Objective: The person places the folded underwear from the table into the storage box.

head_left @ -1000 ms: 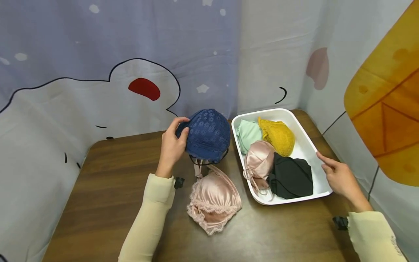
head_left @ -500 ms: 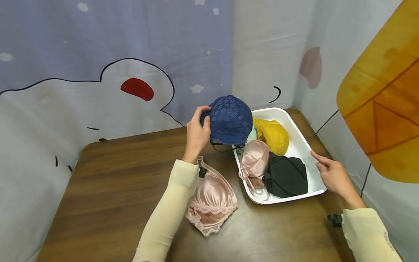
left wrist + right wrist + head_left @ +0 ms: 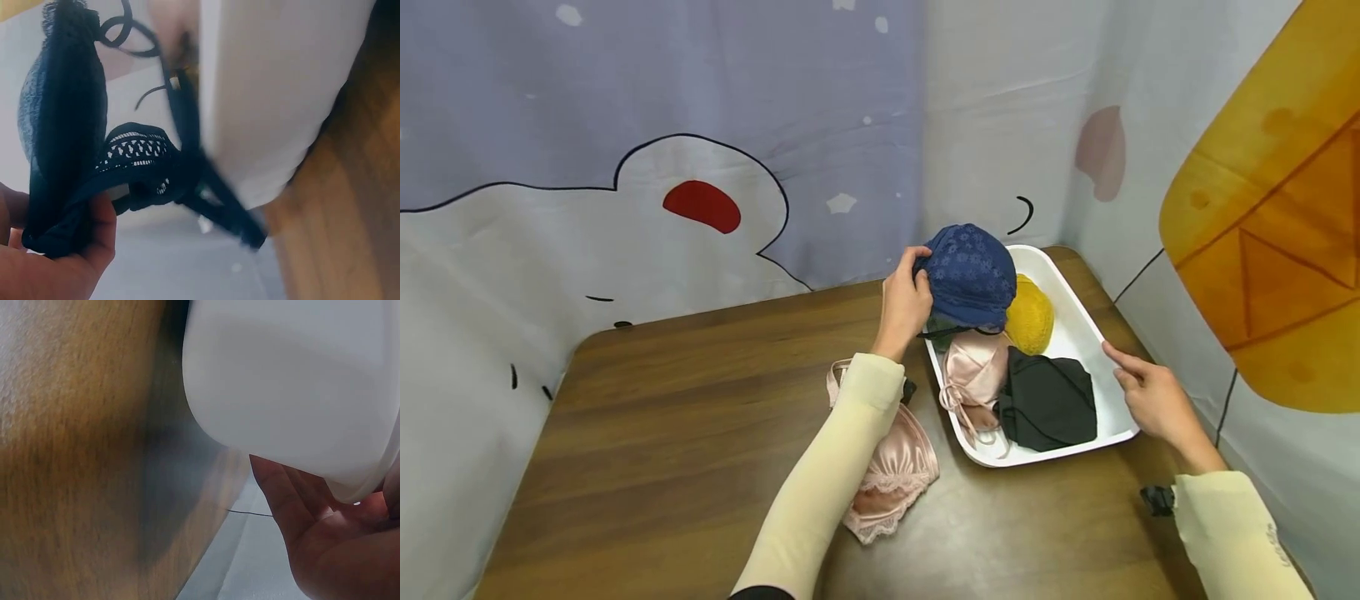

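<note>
My left hand (image 3: 904, 302) pinches the edge of a blue lace bra (image 3: 970, 275), cups nested, over the far left of a white plastic bin (image 3: 1075, 325). In the left wrist view the bra's dark straps (image 3: 181, 119) dangle below the fingers, beside the bin's pale wall (image 3: 262, 94). My right hand (image 3: 1153, 400) holds the bin's right rim; the right wrist view has its fingers (image 3: 278, 494) against the outer wall, under the lip. Inside the bin lie a yellow lace bra (image 3: 1030, 317), a pink satin bra (image 3: 976, 367) and a folded black bra (image 3: 1048, 400). A mint green piece is mostly hidden under the blue bra.
Another pink satin bra with lace trim (image 3: 891, 467) lies on the wooden table (image 3: 700, 442), left of the bin and partly behind my left forearm. A printed curtain (image 3: 820, 108) hangs along the back and right of the table.
My left hand has carried the blue bra rightward, from above the table beside the bin to over the bin's far left part. My right hand keeps its hold on the rim.
</note>
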Demonstrator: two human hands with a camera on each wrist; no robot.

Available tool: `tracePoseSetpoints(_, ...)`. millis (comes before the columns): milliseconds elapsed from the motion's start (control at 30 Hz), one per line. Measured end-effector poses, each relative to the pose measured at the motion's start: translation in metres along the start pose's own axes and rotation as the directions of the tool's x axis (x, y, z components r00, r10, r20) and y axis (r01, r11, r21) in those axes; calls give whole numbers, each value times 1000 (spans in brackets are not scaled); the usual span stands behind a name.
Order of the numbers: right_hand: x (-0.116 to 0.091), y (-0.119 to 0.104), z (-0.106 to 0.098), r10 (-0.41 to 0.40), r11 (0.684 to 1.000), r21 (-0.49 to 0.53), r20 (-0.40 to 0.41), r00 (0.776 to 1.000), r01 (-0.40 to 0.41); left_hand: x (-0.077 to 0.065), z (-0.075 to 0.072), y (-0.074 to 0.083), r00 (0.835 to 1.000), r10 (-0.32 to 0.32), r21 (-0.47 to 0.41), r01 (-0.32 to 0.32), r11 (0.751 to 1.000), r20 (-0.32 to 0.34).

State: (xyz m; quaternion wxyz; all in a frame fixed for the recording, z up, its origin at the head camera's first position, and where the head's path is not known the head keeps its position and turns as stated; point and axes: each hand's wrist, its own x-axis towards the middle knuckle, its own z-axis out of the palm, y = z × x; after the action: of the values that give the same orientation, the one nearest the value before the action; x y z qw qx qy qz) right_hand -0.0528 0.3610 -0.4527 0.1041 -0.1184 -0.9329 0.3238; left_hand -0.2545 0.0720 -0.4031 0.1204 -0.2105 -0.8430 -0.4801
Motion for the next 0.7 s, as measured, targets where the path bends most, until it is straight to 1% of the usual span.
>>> tracePoseSetpoints(100, -1, -2, 1, -8, 1000, 8, -5, 1000, 8, -1, 9, -3, 998, -39, 21, 38, 999, 40)
tracePoseSetpoints(167, -1, -3, 2, -11, 1000, 16, -4, 1000, 11, -2, 13, -6, 994, -71, 41, 68, 997, 78)
tracePoseSetpoints(267, 0, -4, 3, -11, 1000, 18, 2, 1000, 11, -3, 18, -8, 982, -123, 72, 113, 991, 144)
tracePoseSetpoints(333, 1, -4, 4, -10, 1000, 18, 8, 1000, 10, -3, 20, -9, 973, -156, 92, 142, 986, 170)
tracePoseSetpoints(400, 2, -4, 4, -9, 1000, 20, 16, 1000, 9, -3, 19, -9, 967, -179, 103, 162, 981, 182)
tracePoseSetpoints(467, 2, -4, 5, -8, 1000, 22, 16, 1000, 8, -3, 17, -10, 966, -187, 113, 168, 979, 179)
tracePoseSetpoints(567, 3, -5, 5, -3, 1000, 19, 14, 1000, 2, -3, 12, -11, 969, -182, 121, 163, 979, 167)
tracePoseSetpoints(700, 3, -6, 4, 1, 1000, 17, 16, 1000, -1, -4, 2, -14, 973, -180, 94, 167, 981, 146)
